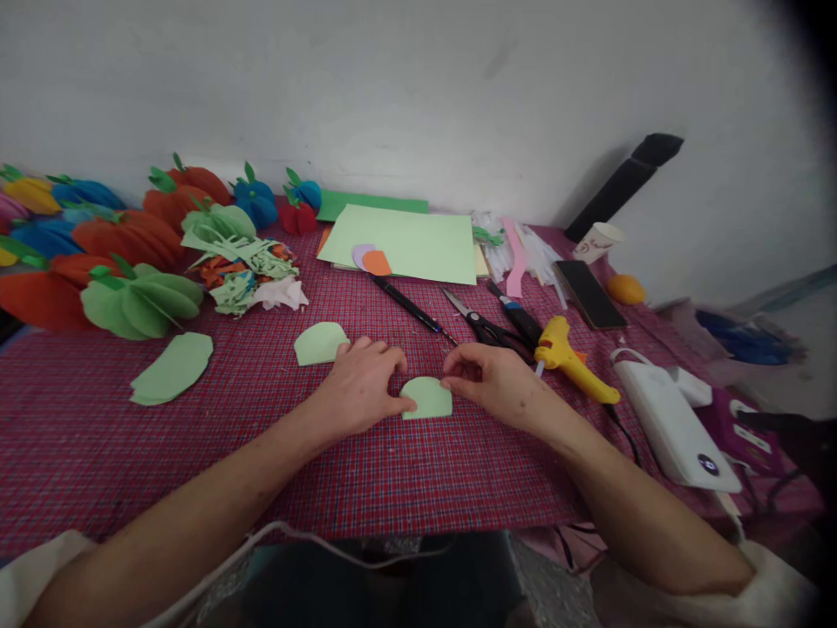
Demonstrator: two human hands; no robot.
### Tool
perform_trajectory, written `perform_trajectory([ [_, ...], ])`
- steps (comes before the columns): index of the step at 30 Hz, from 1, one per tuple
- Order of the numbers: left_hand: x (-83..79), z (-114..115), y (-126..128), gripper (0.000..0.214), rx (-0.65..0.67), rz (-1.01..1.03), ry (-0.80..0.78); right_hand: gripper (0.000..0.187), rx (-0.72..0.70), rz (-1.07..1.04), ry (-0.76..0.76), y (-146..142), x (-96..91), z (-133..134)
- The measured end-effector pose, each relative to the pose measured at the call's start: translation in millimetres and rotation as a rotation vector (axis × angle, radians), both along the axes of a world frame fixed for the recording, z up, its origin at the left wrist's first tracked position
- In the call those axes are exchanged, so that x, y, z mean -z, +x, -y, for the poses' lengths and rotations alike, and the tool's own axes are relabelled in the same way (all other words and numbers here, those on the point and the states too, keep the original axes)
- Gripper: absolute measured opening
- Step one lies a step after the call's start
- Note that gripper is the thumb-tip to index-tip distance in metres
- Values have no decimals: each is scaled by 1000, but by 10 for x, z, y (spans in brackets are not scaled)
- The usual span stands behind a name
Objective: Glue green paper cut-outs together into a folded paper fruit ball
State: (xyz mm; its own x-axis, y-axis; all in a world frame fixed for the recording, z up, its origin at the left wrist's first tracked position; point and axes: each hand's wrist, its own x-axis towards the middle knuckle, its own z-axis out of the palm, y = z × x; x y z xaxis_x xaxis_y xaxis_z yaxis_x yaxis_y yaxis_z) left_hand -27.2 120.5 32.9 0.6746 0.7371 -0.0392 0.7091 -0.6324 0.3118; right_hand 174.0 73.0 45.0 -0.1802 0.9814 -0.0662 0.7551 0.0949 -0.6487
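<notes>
A small light-green paper half-round lies on the red checked tablecloth between my hands. My left hand rests palm down with its thumb pressing the piece's left edge. My right hand has curled fingers pinching the piece's right upper edge. Another green cut piece lies just beyond my left hand. A stack of green cut shapes sits further left.
Black scissors, a black pen and a yellow glue gun lie right of centre. Green paper sheets, paper scraps, folded paper fruits, a phone, a paper cup, a white device.
</notes>
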Motion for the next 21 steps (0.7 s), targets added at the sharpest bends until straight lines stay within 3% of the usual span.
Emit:
perform_trajectory([
  [14, -42, 57, 6, 39, 20, -16, 53, 8, -326, 388, 155, -88, 19, 82],
  [21, -133, 283, 83, 15, 282, -21, 229, 17, -400, 553, 271, -162, 36, 113],
])
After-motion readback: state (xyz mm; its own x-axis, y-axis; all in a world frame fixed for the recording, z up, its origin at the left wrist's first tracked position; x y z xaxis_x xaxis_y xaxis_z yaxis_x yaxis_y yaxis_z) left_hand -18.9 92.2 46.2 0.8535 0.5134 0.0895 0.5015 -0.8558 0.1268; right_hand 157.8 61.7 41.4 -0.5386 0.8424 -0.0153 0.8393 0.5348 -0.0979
